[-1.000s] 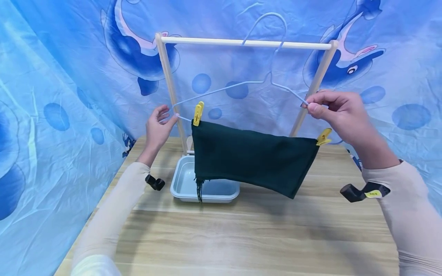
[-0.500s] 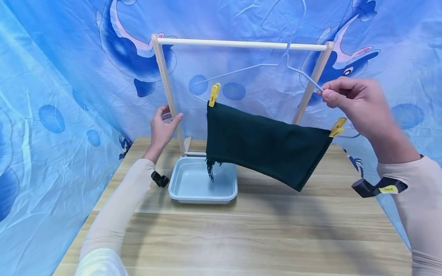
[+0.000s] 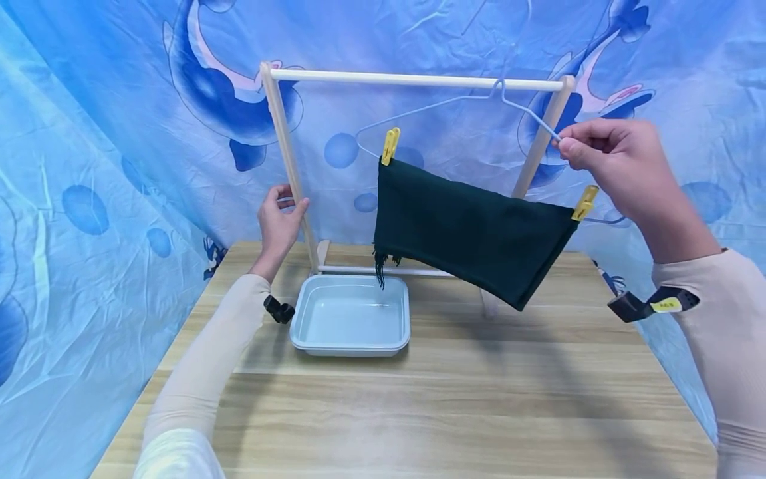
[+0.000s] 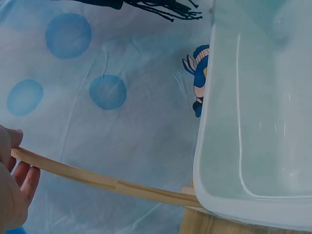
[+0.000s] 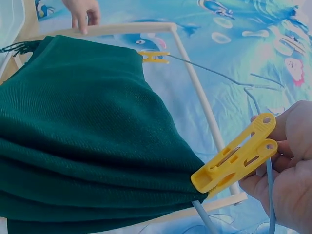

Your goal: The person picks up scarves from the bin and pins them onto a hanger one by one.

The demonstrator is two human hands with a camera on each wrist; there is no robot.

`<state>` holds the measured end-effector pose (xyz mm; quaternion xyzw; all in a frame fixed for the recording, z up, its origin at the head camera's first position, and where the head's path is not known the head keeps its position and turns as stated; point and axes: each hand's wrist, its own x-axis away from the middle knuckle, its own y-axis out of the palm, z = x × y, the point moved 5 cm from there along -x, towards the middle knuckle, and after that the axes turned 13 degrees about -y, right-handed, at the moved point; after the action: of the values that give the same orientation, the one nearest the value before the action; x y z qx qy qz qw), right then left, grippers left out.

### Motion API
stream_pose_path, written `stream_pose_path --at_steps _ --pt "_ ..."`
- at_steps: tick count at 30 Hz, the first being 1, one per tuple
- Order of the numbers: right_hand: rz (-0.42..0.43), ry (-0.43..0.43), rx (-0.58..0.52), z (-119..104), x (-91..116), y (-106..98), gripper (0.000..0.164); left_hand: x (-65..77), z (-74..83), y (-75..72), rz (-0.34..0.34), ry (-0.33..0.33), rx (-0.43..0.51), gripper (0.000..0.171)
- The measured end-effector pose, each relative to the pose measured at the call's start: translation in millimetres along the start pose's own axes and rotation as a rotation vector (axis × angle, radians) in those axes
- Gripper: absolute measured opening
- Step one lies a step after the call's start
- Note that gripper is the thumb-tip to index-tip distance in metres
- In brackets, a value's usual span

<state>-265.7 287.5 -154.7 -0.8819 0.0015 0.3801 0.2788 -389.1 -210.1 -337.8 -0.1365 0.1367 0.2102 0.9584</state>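
Note:
My right hand pinches the right arm of a pale blue wire hanger, whose hook runs out of the head view's top. From its lower bar hangs a folded dark green fringed scarf, tilted lower on the right. Two yellow clothespins hold its upper corners, the left clothespin and the right clothespin, which sits close beside my right fingers in the right wrist view. With thumb and fingers my left hand grips the left post of a wooden rack.
The rack's pale top bar runs across behind the hanger. A light blue basin stands on the wooden table by the rack's left foot. A blue curtain printed with cartoon sea creatures surrounds the table.
The hanger and scarf have moved up and to the right with my right hand, the hook leaving the view. My left hand, earlier at the hanger's left end, now holds the rack post.

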Motion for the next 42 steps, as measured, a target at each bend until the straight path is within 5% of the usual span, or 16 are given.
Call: stream_pose_path --at_steps 23,42 --pt "-0.062 0.036 0.110 50 -22 42 0.035 1.7 -2.4 -2.1 -0.017 0.013 0.033 0.033" --pt "-0.074 -0.009 0.127 70 -7 78 0.031 0.0 -1.6 -3.6 -0.037 0.016 0.039 0.034"
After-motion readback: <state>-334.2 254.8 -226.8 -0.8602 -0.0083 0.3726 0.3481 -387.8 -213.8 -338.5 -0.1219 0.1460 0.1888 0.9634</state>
